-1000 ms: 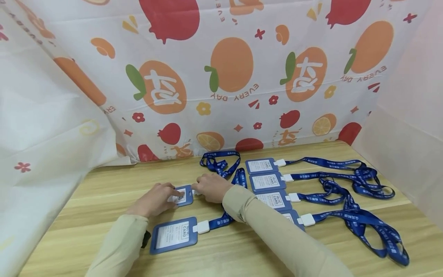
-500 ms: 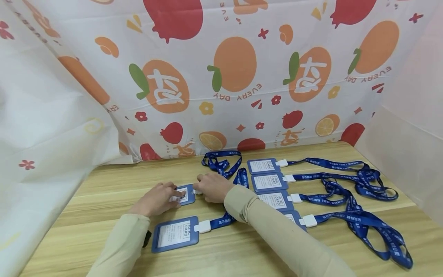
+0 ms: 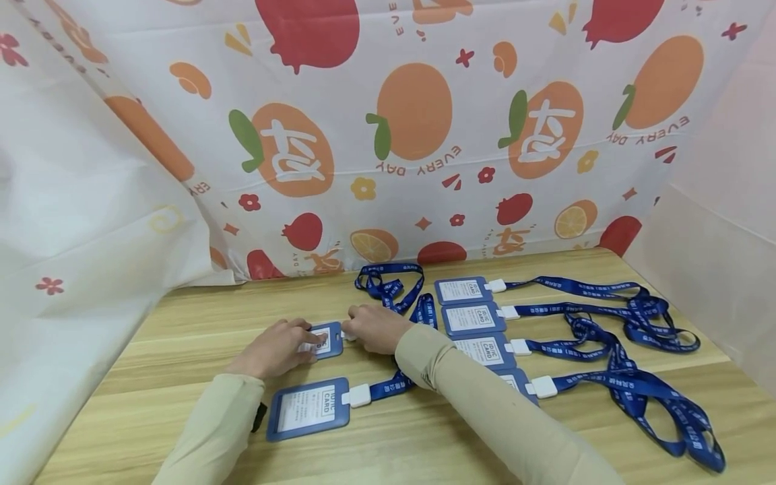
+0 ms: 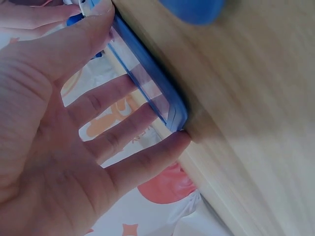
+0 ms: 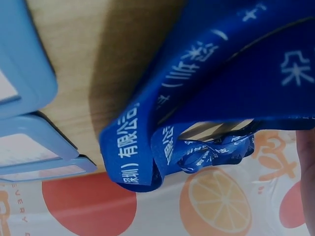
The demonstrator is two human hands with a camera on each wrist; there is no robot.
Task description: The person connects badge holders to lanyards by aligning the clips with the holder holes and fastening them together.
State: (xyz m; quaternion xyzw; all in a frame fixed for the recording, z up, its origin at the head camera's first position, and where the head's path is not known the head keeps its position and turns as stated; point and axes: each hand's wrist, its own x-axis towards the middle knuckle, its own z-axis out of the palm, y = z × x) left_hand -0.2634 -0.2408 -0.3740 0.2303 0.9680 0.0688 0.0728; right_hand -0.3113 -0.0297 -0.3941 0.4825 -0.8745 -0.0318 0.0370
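My left hand (image 3: 273,350) holds a blue ID badge holder (image 3: 335,339) on the table, thumb over its face. In the left wrist view its other fingers spread along the far edge of the holder (image 4: 172,108). With bent fingers my right hand (image 3: 376,328) pinches a white lanyard clip (image 3: 347,335) at the holder's slotted end, hiding most of the clip. A blue lanyard (image 3: 388,291) lies looped behind the right hand; printed lanyard strap (image 5: 128,147) fills much of the right wrist view. Nearer me lies another badge holder (image 3: 279,424) with its white clip (image 3: 360,395) attached.
On the right, several badge holders (image 3: 463,291) lie in a column, their white clips (image 3: 544,386) joined to blue lanyards (image 3: 651,391) stretching rightward. A fruit-print cloth (image 3: 424,202) hangs behind the wooden table (image 3: 182,350), with white sheeting at both sides.
The head view has shifted slightly, moving everything a little to the right in it. Both hands keep their places at the badge holder and clip.
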